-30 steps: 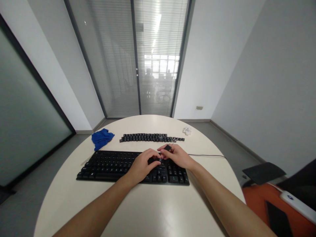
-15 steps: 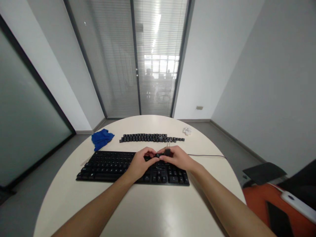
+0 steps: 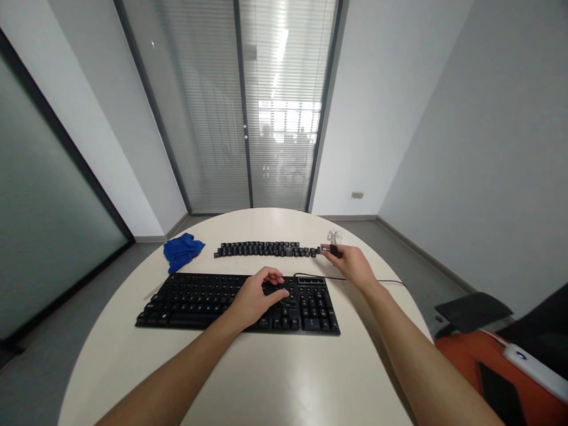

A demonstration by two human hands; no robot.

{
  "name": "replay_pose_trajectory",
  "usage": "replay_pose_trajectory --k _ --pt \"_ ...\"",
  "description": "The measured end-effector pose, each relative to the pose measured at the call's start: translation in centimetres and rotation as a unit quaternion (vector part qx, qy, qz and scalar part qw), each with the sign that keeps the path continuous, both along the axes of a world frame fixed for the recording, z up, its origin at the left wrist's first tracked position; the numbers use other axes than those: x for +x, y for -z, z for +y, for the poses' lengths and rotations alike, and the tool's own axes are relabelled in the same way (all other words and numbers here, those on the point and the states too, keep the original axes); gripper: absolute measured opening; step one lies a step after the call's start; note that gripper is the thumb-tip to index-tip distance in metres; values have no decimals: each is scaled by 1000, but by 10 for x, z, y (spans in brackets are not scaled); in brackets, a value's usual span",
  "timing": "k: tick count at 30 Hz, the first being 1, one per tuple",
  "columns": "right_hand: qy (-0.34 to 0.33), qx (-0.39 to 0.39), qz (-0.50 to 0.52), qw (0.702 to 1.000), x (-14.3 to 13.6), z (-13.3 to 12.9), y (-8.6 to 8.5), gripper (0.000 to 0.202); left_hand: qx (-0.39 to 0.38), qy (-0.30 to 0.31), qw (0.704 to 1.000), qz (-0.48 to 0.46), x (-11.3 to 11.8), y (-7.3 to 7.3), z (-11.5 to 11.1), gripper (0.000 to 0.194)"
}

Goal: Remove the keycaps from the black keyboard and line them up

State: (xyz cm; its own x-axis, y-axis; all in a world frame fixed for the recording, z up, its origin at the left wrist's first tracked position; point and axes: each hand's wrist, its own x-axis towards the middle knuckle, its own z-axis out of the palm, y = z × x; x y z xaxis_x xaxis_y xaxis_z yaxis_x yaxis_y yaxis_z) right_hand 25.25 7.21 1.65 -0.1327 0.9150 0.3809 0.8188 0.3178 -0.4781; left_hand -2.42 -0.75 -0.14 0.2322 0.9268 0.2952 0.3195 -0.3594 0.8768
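Observation:
A black keyboard (image 3: pixel 195 299) lies on the table. My left hand (image 3: pixel 257 294) rests over its right-middle part, fingers curved and thumb apart, with nothing visible in it. Beyond the keyboard, my right hand (image 3: pixel 352 263) is at the right end of a row of loose black keycaps (image 3: pixel 257 248). Tucked in that hand is what looks like a keycap puller (image 3: pixel 334 249), with a black grip and thin wire prongs. The thumb and index fingertips touch or pinch a small keycap (image 3: pixel 320 249); whether it is lifted I cannot tell. My right hand covers the row's end.
A blue cloth (image 3: pixel 181 251) lies at the table's left edge. Crumpled clear plastic (image 3: pixel 336 236) is behind my right hand. The keyboard's cable (image 3: pixel 373 279) runs off the right edge. An orange chair (image 3: pixel 465 367) stands at right, carrying a phone and a white power strip.
My right hand has left the keyboard and moved right and away to the keycap row, taking the puller along. My left hand stays over the keyboard, its fingers now free of the small dark piece.

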Motion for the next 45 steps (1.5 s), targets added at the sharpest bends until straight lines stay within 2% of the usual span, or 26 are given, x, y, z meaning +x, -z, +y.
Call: replay_pose_trajectory --k 2,5,15,24,38,41,45 --pt "49 -30 -44 997 8 6 7 37 -3 0 1000 3 0 0 -1 26" --pt "79 -63 -93 991 11 11 14 34 -5 1 1000 6 0 1 -1 25" --pt "100 -74 -183 975 0 11 13 33 -3 11 1000 0 -1 5 1 28" --pt "88 -63 -177 978 -1 16 21 33 -6 16 1000 -1 -1 7 2 28" --pt "56 -40 -128 989 -1 18 23 36 -7 17 1000 17 -1 2 -1 27" --pt "58 -37 -116 991 1 18 20 37 13 11 998 65 -1 1 -4 27" --pt "45 1 -62 997 4 13 11 40 90 28 981 170 -2 -3 -10 36"
